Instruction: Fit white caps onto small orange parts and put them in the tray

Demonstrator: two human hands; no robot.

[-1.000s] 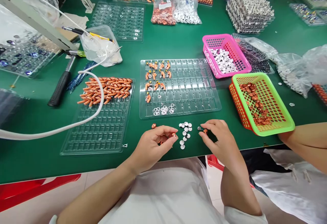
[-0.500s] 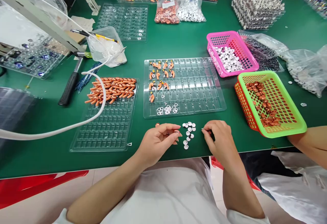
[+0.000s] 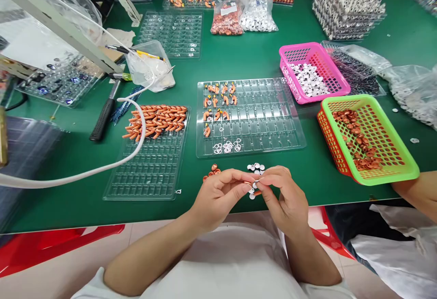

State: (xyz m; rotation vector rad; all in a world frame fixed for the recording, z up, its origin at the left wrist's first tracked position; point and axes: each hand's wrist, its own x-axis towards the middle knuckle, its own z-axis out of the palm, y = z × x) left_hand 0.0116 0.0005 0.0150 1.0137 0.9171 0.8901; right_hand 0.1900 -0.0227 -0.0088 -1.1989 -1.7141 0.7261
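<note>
My left hand [image 3: 218, 195] is closed in a pinch on a small orange-brown round piece [image 3: 248, 183], mostly covered by the fingers. Close against it, my right hand [image 3: 287, 201] pinches a small white round piece [image 3: 254, 184]; the fingertips of both hands nearly meet. White discs with dark marks [image 3: 256, 167] lie on the table just beyond and beneath the fingertips. Several orange-brown round cups [image 3: 213, 169] sit behind my left hand. Farther back, a clear compartment tray [image 3: 266, 126] holds curved orange parts [image 3: 216, 114] and loose white rings [image 3: 227, 146].
Left stands another clear tray [image 3: 143, 171] with stacked orange parts, crossed by a white hose [image 3: 102, 168]. A hammer [image 3: 104, 114] lies beside it. At right are a pink basket [image 3: 287, 71] of white discs and a green basket [image 3: 392, 130]; a co-worker's arm [image 3: 416, 192] is near.
My right hand has moved left, bringing its small piece up to my left hand's piece. The view has shifted slightly, and more orange-brown cups show behind my left hand.
</note>
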